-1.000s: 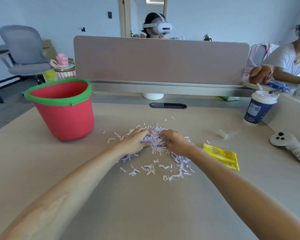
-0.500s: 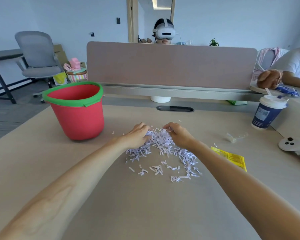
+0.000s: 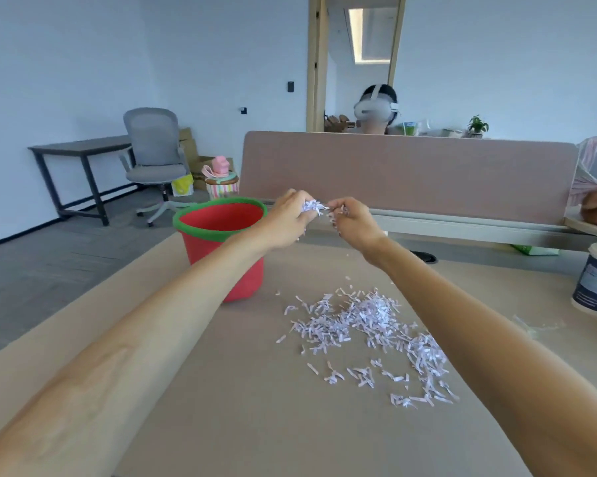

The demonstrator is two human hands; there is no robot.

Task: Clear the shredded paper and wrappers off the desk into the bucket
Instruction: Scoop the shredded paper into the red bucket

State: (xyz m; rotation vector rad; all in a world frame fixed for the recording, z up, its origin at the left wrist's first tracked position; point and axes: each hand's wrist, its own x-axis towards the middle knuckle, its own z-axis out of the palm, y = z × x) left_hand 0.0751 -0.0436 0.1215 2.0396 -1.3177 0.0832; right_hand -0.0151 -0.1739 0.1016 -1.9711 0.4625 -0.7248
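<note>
**A:** What lies beneath your hands?

**B:** The beige desk, wide under both of them, which you hold raised. The red bucket with its green rim stands upright just left of your left hand. In this view that hand overlaps the bucket's right rim. Only the red inner wall shows; the bottom is hidden.

**A:** And the paper?

**B:** Most of the shredded paper lies scattered on the desk, below your right hand and nearer to you. Your left fingers curl round a small clump of shreds, and your right fingertips pinch strips at its other side.

**A:** Any other container?

**B:** A lidded paper cup stands far right of your right hand. Its contents are hidden.
</note>
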